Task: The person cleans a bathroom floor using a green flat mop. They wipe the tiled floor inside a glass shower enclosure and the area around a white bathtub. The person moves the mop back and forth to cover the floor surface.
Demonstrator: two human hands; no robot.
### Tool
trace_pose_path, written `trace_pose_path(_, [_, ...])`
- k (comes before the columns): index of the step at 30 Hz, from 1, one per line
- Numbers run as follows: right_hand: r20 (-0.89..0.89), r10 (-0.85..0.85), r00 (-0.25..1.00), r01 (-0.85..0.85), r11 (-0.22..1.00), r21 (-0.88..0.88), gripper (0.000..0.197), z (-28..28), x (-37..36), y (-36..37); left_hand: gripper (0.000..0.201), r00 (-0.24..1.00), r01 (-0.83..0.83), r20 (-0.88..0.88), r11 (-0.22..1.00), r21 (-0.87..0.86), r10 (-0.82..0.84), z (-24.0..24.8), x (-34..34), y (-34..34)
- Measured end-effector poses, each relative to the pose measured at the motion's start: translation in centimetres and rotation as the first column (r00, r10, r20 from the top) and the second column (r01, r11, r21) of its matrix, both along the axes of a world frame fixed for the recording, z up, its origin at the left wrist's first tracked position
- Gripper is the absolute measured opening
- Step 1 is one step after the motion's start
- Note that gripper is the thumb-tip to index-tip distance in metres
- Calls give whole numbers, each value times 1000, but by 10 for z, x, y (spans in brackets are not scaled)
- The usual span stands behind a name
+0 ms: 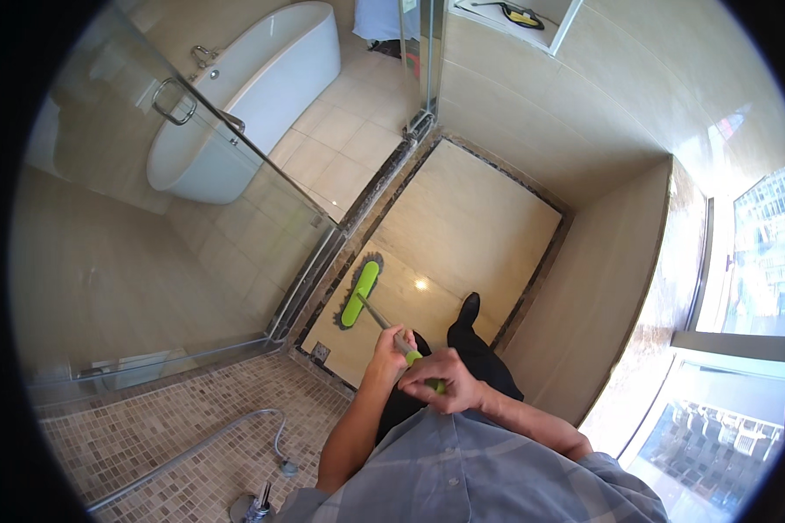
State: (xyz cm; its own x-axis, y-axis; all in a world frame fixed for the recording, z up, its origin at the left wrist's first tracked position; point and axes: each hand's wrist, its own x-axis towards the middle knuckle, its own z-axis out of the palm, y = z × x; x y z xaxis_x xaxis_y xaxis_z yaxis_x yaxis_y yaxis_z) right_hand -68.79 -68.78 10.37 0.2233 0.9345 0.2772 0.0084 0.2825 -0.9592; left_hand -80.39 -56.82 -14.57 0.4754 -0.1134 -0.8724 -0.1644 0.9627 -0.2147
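A mop with a flat lime-green head (360,295) and a grey fringe lies against the pale stone floor panel (471,200), along its left border. Its grey pole runs back toward my body. My left hand (392,349) is wrapped round the lower part of the pole, just ahead of a green collar. Higher up, my right hand (445,381) closes over the green upper end of the handle, hiding most of it.
A glass door (192,235) with a metal handle stands on the left, with a white bathtub (253,96) beyond it. A shower hose (192,449) hangs near the mosaic tile wall (166,418). A dark drain (320,352) is near the mop. My black shoe (470,307) rests on the panel; windows (733,418) are at right.
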Motion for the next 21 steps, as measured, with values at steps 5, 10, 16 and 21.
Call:
trace_pose_path(5, [101,-96,990,104,992,-75,2,2,54,-23,14,992,80,85,991,110,-90,1,48,-20])
trace_pose_path(10, [207,-264,942,277,960,-39,2,28,105,-52,19,972,197,118,979,44,-201,35,135,-45])
trace_pose_path(16, [341,-554,760,609,789,-76,4,38,143,-71,20,908,371,182,926,69,-377,41,252,-73])
trace_pose_path(21, [405,-676,615,750,661,-36,5,25,175,-87,19,828,524,186,848,80,-529,29,321,-96])
